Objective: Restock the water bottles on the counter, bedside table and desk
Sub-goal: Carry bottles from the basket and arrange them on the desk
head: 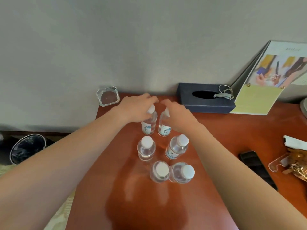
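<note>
Both hands reach across the wooden desk [216, 130]. My left hand [137, 107], just short of a glass ashtray [108, 96], curls round the neck of the far-left bottle [149, 123]. My right hand [176, 113] grips the far-right bottle [164, 129] beside it, near a blue tissue box [206, 103]. Four more bottles [146, 148] stand in pairs between my forearms.

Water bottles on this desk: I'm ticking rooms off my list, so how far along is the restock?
Done: the near pair and middle pair of bottles stand free on the desk. In hand: the left hand holds the far left bottle by its top, the right hand the far right bottle. Left: letting go. The counter and bedside table are out of view, so unjudged.
</note>
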`<state>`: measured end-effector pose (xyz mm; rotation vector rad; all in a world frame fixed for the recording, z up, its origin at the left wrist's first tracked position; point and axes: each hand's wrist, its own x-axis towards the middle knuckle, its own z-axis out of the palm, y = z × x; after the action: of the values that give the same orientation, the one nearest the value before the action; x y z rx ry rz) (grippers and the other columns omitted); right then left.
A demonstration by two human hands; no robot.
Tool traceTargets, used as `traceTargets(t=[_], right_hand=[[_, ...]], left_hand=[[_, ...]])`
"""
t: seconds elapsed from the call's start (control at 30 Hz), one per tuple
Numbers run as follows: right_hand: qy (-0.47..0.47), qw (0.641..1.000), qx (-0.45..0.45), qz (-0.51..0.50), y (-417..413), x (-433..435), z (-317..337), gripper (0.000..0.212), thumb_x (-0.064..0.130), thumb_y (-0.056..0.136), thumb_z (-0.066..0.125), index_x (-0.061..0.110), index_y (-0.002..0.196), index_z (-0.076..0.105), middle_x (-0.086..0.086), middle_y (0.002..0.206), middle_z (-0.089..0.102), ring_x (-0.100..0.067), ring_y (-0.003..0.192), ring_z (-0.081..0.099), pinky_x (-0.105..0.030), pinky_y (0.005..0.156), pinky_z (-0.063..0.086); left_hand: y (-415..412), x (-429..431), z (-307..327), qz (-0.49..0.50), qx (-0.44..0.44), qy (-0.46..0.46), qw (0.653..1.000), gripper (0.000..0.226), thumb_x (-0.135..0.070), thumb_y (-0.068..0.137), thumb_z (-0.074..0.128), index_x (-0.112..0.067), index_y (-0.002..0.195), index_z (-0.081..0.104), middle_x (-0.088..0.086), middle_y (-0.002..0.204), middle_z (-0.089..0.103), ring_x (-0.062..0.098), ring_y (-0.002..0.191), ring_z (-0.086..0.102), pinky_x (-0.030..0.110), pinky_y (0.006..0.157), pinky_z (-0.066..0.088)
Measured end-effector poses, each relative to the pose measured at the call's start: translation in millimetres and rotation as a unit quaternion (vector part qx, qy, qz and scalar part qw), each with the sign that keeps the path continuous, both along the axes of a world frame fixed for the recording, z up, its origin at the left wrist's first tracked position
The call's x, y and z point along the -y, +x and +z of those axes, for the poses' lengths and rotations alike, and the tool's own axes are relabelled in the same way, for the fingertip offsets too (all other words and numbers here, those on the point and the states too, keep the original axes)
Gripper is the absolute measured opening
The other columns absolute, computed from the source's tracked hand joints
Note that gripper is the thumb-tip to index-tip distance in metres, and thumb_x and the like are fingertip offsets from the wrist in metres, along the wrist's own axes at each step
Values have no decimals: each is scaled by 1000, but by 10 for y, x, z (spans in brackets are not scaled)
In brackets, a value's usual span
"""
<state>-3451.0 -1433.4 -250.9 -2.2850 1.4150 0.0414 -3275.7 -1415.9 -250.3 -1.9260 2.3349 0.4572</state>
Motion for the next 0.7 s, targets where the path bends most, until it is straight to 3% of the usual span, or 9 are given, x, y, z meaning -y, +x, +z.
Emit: traceTargets(t=[0.13,0.27,0.4,0.57,0.7], right_hand=[[-24,994,-94,41,41,101,-156,45,18,85,69,14,120,40,-10,106,57,-34,97,60,-39,75,48],[-19,992,-113,61,98,156,-194,51,15,83,71,12,122,37,-13,103,62,-35,96,61,-38,70,43],[-31,991,-111,75,97,143,-227,51,13,86,65,11,128,35,-13,107,61,-34,99,61,-36,71,40],[-21,992,-103,66,91,162,-219,55,12,87,64,13,132,33,-14,110,60,-35,100,61,-39,79,47],[-15,992,-109,67,105,170,-214,65,13,86,67,14,139,29,-13,115,59,-33,104,60,-39,84,47]], left_hand=[[-65,112,-168,-25,44,27,998,49,-47,87,61,-24,122,36,2,110,55,34,95,62,38,67,40],[-86,210,-188,-43,28,77,996,69,-33,79,76,-16,125,28,4,98,53,28,79,53,36,66,41],[-67,183,-298,-47,11,52,997,64,-18,81,75,-18,125,29,6,102,59,28,86,61,36,65,42],[-86,166,-316,-34,9,36,999,58,-16,82,71,-20,122,30,4,103,59,29,88,63,40,69,49],[-86,132,-321,-28,16,33,999,63,-15,85,67,-20,133,26,5,112,58,32,94,63,42,76,49]])
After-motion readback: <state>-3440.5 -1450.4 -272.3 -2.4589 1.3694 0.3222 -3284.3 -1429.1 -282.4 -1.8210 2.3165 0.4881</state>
